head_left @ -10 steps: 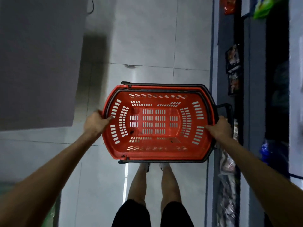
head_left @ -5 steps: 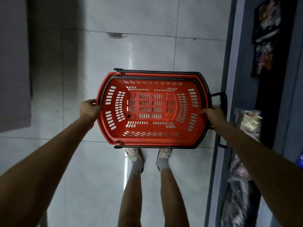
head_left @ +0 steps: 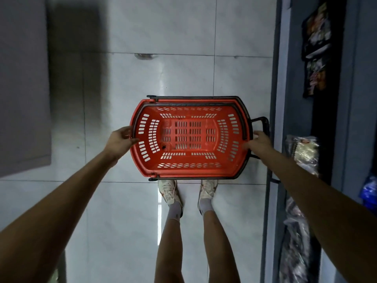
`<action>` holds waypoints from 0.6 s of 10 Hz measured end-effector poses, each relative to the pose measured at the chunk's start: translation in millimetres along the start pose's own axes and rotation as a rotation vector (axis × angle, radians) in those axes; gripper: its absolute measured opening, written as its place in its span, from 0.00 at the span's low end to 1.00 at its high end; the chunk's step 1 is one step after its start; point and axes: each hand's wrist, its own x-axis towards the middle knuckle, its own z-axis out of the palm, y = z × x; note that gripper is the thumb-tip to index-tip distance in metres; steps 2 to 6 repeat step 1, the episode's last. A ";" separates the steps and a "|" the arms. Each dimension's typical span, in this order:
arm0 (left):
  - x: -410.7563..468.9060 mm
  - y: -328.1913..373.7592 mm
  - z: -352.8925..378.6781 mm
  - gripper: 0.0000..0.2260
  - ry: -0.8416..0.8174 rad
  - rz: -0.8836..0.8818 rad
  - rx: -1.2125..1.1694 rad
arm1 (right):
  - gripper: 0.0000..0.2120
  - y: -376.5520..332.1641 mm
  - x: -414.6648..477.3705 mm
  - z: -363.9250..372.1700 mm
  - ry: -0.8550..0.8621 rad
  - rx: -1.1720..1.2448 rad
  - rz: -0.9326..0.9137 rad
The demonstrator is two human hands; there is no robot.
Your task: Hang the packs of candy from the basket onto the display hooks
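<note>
Gripping the red basket by its end rims, left hand and right hand are lowering it floorward (nothing inside); packs are showing only on the display, suggesting the hanging is done.

Pale sneakers stand on glossy white floor tiles, a grey slab well off to their left, a dark scuff far ahead of them.
</note>
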 end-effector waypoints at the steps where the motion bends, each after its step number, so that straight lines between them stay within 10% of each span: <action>1: -33.0 19.4 -3.3 0.22 -0.062 0.069 0.179 | 0.31 -5.2 -36.3 4.8 -0.049 -0.058 -0.084; 6: -33.0 19.4 -3.3 0.22 -0.062 0.069 0.179 | 0.31 -5.2 -36.3 4.8 -0.049 -0.058 -0.084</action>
